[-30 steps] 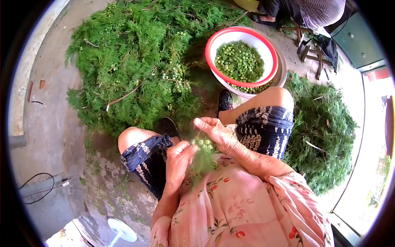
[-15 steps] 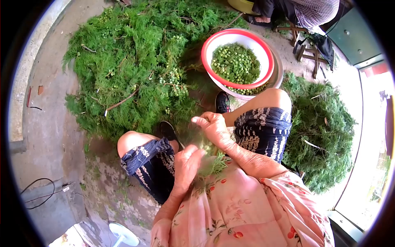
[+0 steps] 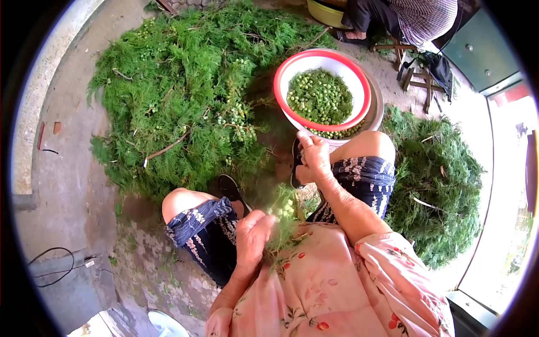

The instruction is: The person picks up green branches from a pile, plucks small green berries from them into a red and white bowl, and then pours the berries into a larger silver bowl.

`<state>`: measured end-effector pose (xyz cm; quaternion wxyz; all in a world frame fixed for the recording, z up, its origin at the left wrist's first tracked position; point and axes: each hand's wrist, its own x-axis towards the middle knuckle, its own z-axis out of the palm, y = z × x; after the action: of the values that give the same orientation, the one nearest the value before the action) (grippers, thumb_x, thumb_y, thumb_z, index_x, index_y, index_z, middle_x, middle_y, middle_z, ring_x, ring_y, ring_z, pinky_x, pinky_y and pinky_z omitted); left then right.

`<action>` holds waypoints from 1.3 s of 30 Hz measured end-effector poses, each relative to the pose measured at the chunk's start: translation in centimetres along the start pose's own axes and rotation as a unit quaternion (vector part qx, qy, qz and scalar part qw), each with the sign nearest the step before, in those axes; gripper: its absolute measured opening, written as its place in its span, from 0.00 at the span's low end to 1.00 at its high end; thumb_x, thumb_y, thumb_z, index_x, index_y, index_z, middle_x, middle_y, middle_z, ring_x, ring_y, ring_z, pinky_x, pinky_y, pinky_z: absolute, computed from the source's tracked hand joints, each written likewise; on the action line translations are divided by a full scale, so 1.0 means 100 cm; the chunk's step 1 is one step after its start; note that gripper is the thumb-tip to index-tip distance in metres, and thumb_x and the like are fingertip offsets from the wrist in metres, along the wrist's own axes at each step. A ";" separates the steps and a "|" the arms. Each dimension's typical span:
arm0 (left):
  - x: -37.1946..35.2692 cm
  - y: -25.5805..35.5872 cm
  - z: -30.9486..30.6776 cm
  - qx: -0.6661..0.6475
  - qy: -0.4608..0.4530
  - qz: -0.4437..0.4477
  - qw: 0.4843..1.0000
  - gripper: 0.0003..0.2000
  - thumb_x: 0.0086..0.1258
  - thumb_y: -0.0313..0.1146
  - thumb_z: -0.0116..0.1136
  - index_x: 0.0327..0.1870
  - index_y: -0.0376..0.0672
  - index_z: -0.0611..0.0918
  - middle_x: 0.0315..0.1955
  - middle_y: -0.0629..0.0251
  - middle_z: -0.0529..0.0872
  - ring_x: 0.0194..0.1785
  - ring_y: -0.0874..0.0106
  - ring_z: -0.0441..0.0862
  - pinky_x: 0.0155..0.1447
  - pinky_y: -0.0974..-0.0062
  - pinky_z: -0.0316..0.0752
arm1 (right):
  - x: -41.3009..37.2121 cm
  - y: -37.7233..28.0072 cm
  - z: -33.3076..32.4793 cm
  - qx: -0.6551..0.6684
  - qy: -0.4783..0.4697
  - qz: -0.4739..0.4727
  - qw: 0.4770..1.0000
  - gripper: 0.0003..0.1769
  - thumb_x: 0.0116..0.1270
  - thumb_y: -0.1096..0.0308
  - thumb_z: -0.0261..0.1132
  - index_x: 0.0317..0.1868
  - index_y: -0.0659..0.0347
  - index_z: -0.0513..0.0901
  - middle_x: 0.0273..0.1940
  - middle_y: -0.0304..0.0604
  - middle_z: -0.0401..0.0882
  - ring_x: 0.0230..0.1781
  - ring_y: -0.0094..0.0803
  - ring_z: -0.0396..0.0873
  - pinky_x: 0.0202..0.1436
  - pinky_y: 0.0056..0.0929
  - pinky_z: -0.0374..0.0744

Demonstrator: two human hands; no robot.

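Observation:
My left hand is closed on a green sprig with pale berries, held over my lap. My right hand is closed near the front rim of a red-rimmed white basin; whatever its fingers hold is too small to make out. Inside the basin lie green berries mixed with leafy bits. This basin rests in a wider, pale basin that also has berries in it.
A large heap of green branches covers the floor ahead and left. Another heap lies at the right. Beyond are a seated person, a wooden stool and a yellow basin.
My right hand has moved forward and right, away from the sprig to the basin's edge. My left hand stays over my lap with the sprig, which shows more clearly now.

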<state>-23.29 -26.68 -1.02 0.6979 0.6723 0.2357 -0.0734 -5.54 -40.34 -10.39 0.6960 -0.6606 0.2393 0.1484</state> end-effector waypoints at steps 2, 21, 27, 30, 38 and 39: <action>0.005 -0.005 -0.003 -0.005 0.009 0.001 1.000 0.11 0.62 0.28 0.56 0.18 0.38 0.72 0.12 0.73 0.69 0.17 0.84 0.62 0.22 0.84 0.56 | 0.015 -0.005 -0.006 0.167 -0.018 0.083 0.982 0.18 0.65 0.53 0.60 0.28 0.60 0.74 0.15 0.29 0.63 0.13 0.21 0.63 0.14 0.18 0.61; 0.016 -0.014 -0.004 0.004 0.030 0.034 0.999 0.12 0.63 0.27 0.55 0.19 0.38 0.72 0.14 0.72 0.71 0.19 0.83 0.65 0.25 0.82 0.59 | 0.115 -0.080 -0.067 0.393 0.079 -0.049 0.915 0.42 0.67 0.48 0.54 0.70 0.56 0.42 0.69 0.54 0.39 0.67 0.59 0.46 0.56 0.63 0.71; 0.021 -0.015 -0.002 -0.032 0.070 0.033 0.996 0.10 0.63 0.26 0.54 0.19 0.36 0.73 0.14 0.75 0.69 0.20 0.86 0.62 0.24 0.83 0.56 | 0.102 -0.077 -0.079 0.285 0.032 -0.091 0.954 0.27 0.67 0.64 0.55 0.61 0.70 0.59 0.61 0.58 0.52 0.50 0.50 0.70 0.53 0.50 0.78; 0.023 -0.019 -0.004 -0.071 0.075 0.045 0.994 0.08 0.63 0.25 0.55 0.23 0.37 0.76 0.16 0.79 0.70 0.22 0.87 0.62 0.25 0.85 0.56 | 0.083 -0.073 -0.064 0.250 -0.056 -0.119 0.959 0.13 0.66 0.68 0.58 0.46 0.69 0.72 0.38 0.48 0.76 0.37 0.36 0.77 0.43 0.37 0.81; 0.024 -0.017 -0.003 -0.101 0.086 0.044 0.990 0.02 0.63 0.25 0.58 0.31 0.37 0.82 0.20 0.77 0.77 0.24 0.88 0.67 0.27 0.88 0.61 | -0.073 -0.060 -0.003 -0.178 -0.348 -0.370 0.843 0.15 0.56 0.62 0.67 0.39 0.64 0.81 0.33 0.41 0.80 0.31 0.31 0.77 0.36 0.27 0.76; 0.022 -0.013 -0.002 -0.093 0.090 0.043 0.991 0.02 0.62 0.25 0.58 0.31 0.37 0.82 0.20 0.77 0.77 0.24 0.87 0.68 0.28 0.88 0.62 | -0.082 -0.052 0.002 -0.200 -0.349 -0.422 0.812 0.19 0.51 0.59 0.70 0.39 0.63 0.81 0.35 0.43 0.80 0.34 0.36 0.77 0.41 0.30 0.77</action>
<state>-21.94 -26.12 -3.19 0.7360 0.6176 0.2744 0.0394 -9.69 -39.66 -1.65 0.5794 -0.7249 -0.3574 0.1055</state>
